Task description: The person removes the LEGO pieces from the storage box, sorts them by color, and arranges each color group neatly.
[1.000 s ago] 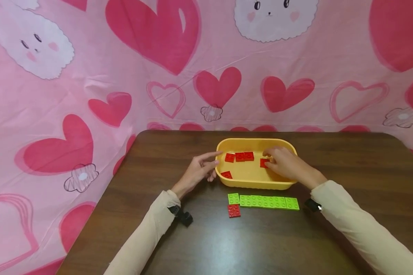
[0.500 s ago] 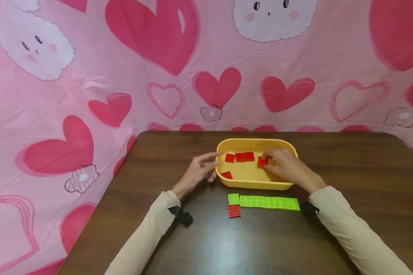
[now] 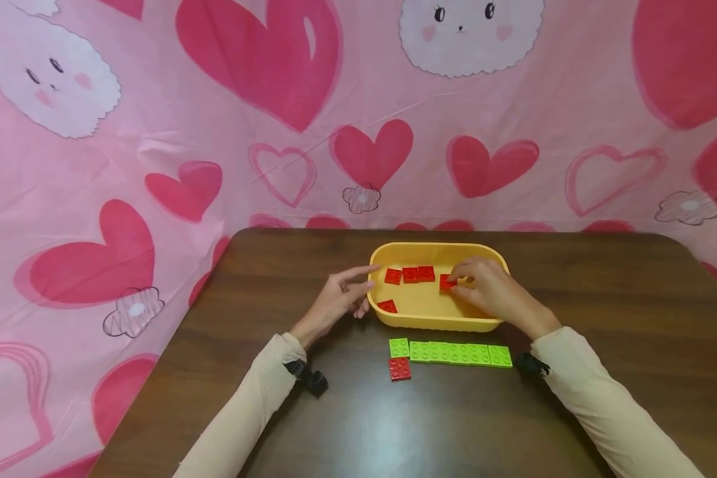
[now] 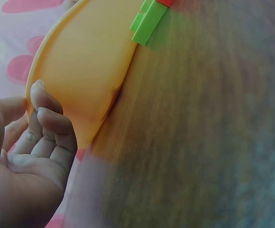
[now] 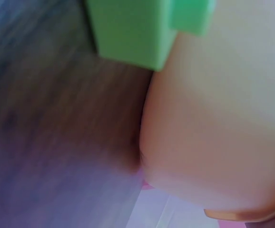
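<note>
In the head view, my left hand (image 3: 336, 302) is at the left end of a yellow bin (image 3: 436, 323), index finger and thumb reaching its rim. The other fingers are loosely bent outside the bin wall (image 4: 90, 61), as the left wrist view shows. My right hand (image 3: 492, 289) reaches into the bin's right half and pinches a small red building brick (image 3: 446, 283) low inside, partly covered by the fingertips. Other red bricks lie in the bin: a row of three (image 3: 410, 275) toward the back and one (image 3: 387, 307) at the front left corner.
On the brown table (image 3: 346, 425), a row of light green bricks (image 3: 460, 353) lies in front of the bin. A red brick (image 3: 399, 368) sits against the near side of its left end brick. A pink heart-patterned cloth (image 3: 311, 79) hangs behind the table.
My right hand has moved left inside the bin, and the red brick at its fingertips has shifted left with it. The left hand stays at the rim.
</note>
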The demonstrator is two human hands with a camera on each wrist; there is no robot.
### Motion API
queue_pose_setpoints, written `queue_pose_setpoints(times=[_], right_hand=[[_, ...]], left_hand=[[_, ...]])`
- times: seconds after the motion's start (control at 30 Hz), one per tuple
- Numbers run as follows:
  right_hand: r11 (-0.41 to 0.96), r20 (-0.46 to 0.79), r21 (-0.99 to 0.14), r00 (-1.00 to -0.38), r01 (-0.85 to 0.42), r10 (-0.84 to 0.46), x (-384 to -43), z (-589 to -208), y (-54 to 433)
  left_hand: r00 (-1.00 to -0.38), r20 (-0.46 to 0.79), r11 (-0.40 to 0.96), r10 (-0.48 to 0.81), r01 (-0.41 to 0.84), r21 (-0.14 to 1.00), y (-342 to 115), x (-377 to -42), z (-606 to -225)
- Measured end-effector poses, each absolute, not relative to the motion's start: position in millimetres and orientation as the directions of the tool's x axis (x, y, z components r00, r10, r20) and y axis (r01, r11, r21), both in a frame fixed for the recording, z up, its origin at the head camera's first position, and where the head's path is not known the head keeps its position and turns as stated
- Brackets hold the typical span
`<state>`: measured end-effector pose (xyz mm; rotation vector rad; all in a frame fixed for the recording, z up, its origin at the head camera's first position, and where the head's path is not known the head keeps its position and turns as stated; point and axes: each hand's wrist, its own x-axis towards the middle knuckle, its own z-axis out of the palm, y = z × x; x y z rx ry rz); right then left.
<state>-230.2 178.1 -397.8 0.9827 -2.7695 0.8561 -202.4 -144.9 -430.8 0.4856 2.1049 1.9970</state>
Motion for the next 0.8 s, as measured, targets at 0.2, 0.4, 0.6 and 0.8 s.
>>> queue_pose_setpoints(times=[0.2, 0.4, 0.6, 0.8], right_hand=[[0.617, 0.275, -0.500, -0.787, -0.607, -0.552, -229.0, -395.7, 178.5], [0.609, 0.303, -0.512, -0.790, -0.607, -0.533, -229.7, -395.7, 178.6], [0.624, 0.287, -0.522, -0.809, -0.581, -0.513, -226.9, -392.6, 177.4], [0.653, 0.303, -0.480, -0.809, -0.586, -0.503, -224.4, -388.9, 177.3]], left_hand=[[-0.925, 0.068, 0.041, 0.374, 0.090, 0.995, -146.0, -201.4, -429.9], [-0.926, 0.066, 0.039, 0.371, 0.087, 0.995, -146.0, -201.8, -428.7], [-0.926, 0.060, 0.038, 0.373, 0.080, 0.996, -146.7, -201.2, -427.7], [-0.928, 0.046, 0.029, 0.370, 0.061, 0.998, -145.4, -200.9, -426.7]])
